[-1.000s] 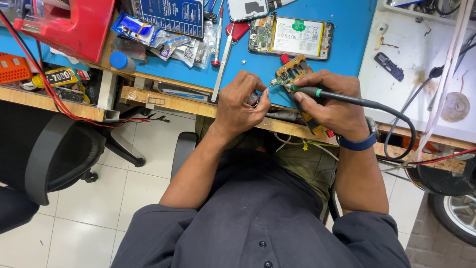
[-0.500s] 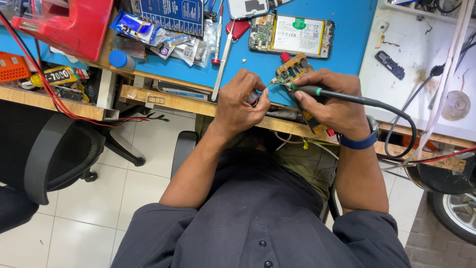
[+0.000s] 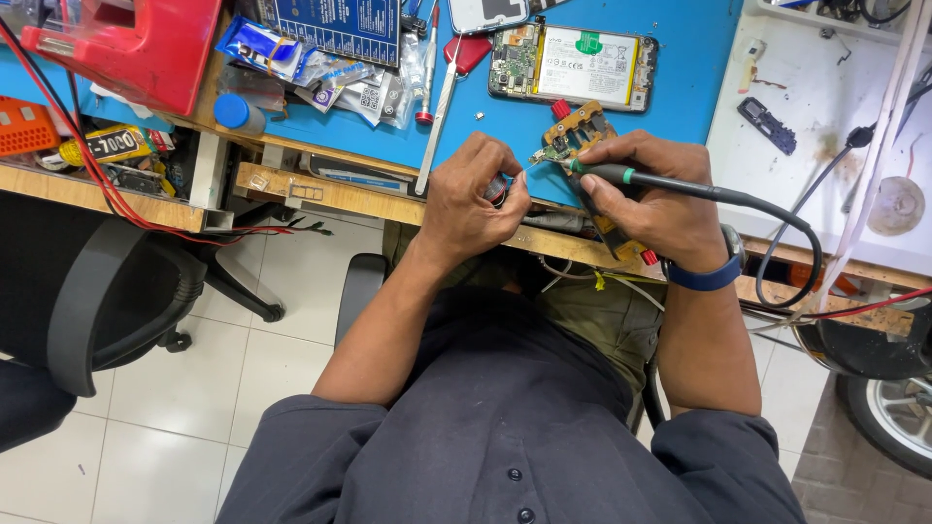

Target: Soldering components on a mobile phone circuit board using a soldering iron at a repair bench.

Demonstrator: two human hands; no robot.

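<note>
soldering iron [image 3: 670,181] in right hand [image 3: 650,199] fingers, tip touching circuit board [image 3: 575,131]

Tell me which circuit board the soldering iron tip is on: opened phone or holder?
The small board in the orange holder, under the right hand. The opened phone lies farther back on the blue mat, untouched.

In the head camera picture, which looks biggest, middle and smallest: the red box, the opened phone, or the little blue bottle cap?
1. Red box, though the frame's edge cuts it off.
2. Opened phone.
3. Blue bottle cap.
All lie on the bench, so nearness hardly matters.
</note>
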